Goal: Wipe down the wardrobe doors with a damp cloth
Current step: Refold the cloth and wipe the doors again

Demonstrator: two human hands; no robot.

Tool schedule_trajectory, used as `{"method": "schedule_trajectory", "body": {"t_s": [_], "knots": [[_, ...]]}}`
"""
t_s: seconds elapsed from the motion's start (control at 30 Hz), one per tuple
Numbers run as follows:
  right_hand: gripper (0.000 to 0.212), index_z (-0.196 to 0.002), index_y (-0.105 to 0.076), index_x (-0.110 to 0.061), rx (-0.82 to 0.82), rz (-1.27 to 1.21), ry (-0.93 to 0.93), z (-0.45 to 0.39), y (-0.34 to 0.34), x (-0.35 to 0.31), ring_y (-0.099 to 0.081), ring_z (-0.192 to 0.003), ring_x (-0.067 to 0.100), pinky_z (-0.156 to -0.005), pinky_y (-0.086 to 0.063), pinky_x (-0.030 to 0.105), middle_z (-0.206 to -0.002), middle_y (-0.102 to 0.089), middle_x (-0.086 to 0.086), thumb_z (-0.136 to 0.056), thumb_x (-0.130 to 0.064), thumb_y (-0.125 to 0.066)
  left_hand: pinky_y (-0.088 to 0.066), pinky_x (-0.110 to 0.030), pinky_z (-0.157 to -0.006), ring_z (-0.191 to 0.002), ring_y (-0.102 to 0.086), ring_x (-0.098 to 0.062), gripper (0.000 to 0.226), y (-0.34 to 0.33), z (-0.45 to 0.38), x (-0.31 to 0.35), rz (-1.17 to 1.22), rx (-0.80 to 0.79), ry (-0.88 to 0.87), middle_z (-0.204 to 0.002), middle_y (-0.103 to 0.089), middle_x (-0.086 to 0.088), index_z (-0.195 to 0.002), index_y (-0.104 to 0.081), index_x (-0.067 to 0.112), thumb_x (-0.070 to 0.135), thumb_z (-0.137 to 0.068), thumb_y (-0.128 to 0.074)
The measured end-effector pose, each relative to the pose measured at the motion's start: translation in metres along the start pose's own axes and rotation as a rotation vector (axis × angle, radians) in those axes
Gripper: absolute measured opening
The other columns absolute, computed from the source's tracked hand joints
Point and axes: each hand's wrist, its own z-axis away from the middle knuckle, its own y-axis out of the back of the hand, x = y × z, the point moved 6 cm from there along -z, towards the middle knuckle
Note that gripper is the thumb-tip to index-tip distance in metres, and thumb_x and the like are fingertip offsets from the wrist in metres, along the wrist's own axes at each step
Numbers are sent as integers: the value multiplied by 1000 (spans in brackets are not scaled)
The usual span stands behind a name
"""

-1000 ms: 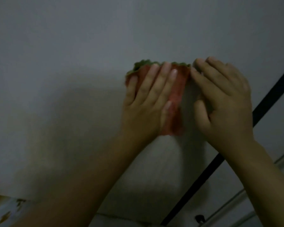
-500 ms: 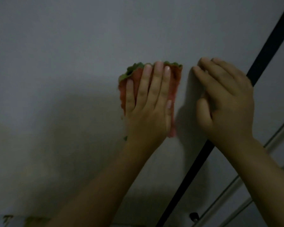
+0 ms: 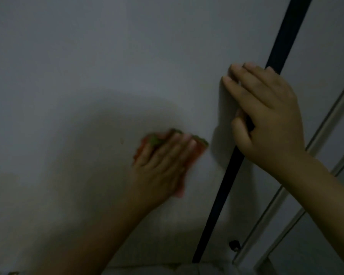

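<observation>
left hand (image 3: 163,161) slid cloth (image 3: 199,149) down the door (image 3: 87,66), away from right hand (image 3: 266,120), which now lies over the black strip (image 3: 218,205)

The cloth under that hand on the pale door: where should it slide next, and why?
Probably sideways to the left. The left hand presses the red and green cloth flat on the wardrobe door, close to the black strip where the right hand rests; a broad stretch of door lies to the left.
</observation>
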Motion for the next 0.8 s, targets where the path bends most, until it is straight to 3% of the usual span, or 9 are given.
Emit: {"method": "schedule_trajectory", "body": {"t_s": [0.2,0.33,0.43,0.57,0.63,0.7,0.8], "knots": [[47,-130,-54,3,-25,45,19,12,-1,9,-42,-131,36,-107,-33,55,-138,-49,18,-86,-5,-39,0,-43,-117,-146,-11,-23,57,19,-42,-29,-66,77,307,-154,-18,-4,-150,-19,9,27,-98,-31],[46,-127,-55,5,10,45,2,11,-6,0,-46,-127,40,-103,-34,58,-135,-50,23,-85,-5,-40,-2,-43,-117,-142,-22,-24,55,19,-57,-16,-38,66,224,-151,-19,-2,-148,-23,10,28,-96,-33],[46,-129,-54,5,69,68,2,7,-11,-14,-41,-130,37,-109,-27,58,-137,-48,21,-85,-7,-43,-7,-42,-117,-142,-25,-23,55,25,-50,-29,-46,63,133,-151,-24,-4,-147,-29,10,28,-96,-35],[53,-132,-50,6,116,43,-27,-3,-21,-35,-33,-133,33,-114,-17,49,-140,-43,21,-80,-6,-49,2,-39,-117,-147,-7,-19,61,34,-17,-65,-101,54,231,-157,-19,-6,-151,-18,13,32,-95,-34],[57,-133,-47,9,109,37,-60,-5,-27,-42,-31,-134,33,-115,-17,48,-141,-41,24,-78,-6,-52,3,-41,-117,-147,0,-18,60,34,7,-75,-122,41,243,-159,-8,-9,-152,-10,14,33,-98,-29],[61,-134,-44,10,89,49,-81,-5,-29,-44,-29,-135,33,-115,-16,48,-143,-39,24,-76,-6,-53,3,-42,-117,-147,0,-20,60,30,31,-77,-124,17,222,-160,4,-4,-152,-8,12,33,-99,-26],[63,-136,-43,9,59,77,-67,-2,-29,-43,-27,-135,33,-114,-15,48,-144,-37,23,-76,-6,-53,4,-42,-117,-147,-1,-20,59,23,54,-73,-153,-24,185,-160,5,-3,-152,-8,13,34,-99,-24]]}}
